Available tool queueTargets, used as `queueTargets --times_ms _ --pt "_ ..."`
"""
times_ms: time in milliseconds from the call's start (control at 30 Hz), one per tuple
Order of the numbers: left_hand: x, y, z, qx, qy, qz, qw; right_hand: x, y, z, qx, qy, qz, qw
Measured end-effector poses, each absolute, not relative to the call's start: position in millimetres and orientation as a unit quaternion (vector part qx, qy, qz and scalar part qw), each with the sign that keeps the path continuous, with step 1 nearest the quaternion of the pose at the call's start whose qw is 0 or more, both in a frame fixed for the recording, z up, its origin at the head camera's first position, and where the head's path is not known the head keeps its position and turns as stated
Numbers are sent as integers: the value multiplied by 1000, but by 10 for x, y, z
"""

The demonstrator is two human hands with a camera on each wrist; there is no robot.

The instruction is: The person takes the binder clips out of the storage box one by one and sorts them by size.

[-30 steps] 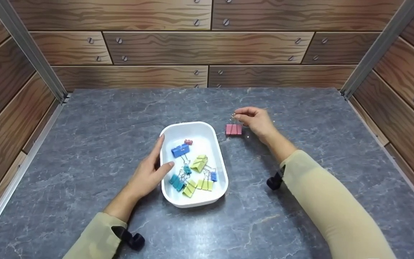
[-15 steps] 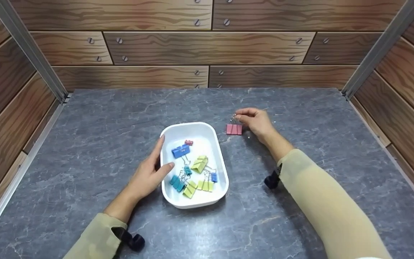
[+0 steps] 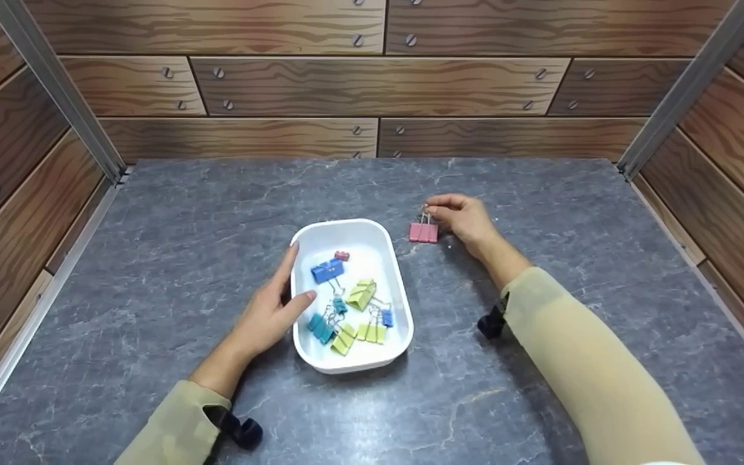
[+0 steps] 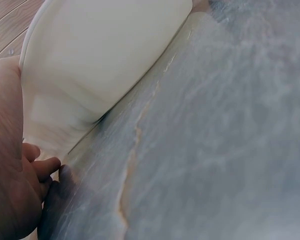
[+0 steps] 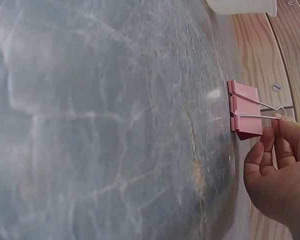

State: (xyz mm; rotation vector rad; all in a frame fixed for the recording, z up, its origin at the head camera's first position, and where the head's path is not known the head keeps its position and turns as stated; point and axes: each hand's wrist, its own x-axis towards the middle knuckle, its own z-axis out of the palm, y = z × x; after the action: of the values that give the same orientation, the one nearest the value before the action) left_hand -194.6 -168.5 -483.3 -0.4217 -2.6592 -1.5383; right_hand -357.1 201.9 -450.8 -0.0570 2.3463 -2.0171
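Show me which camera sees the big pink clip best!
The right wrist view: the big pink clip looks closest there, with its wire handles by the right hand. The head view shows it small, beside the white tray. The left wrist view doesn't show it.

In front of me, a grey marble-patterned worktop is bounded by a back wall, a left wall and a right wall, all wood-plank patterned with slotted screw heads, metal posts marking the rear corners and a light reflection nearest me.
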Motion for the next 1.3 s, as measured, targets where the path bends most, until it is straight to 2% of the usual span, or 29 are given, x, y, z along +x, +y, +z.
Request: queueTargets --times_ms 467,733,1033,1300 --pt "-1949 -1672 -4859 -139 -855 -499 20 -3575 2108 -4485 -35 749 -659 50" --pt "-1954 -1681 -4838 -139 -856 -498 24 -3547 2243 -4237 -58 789 -612 3" --pt "-1953 -1691 -4805 -138 -858 -494 22 -3432 2132 -3878 -150 765 -626 -37" --pt "-1945 -1676 -4827 -139 -860 -491 24 -3246 1757 -3732 -229 750 -621 -13"
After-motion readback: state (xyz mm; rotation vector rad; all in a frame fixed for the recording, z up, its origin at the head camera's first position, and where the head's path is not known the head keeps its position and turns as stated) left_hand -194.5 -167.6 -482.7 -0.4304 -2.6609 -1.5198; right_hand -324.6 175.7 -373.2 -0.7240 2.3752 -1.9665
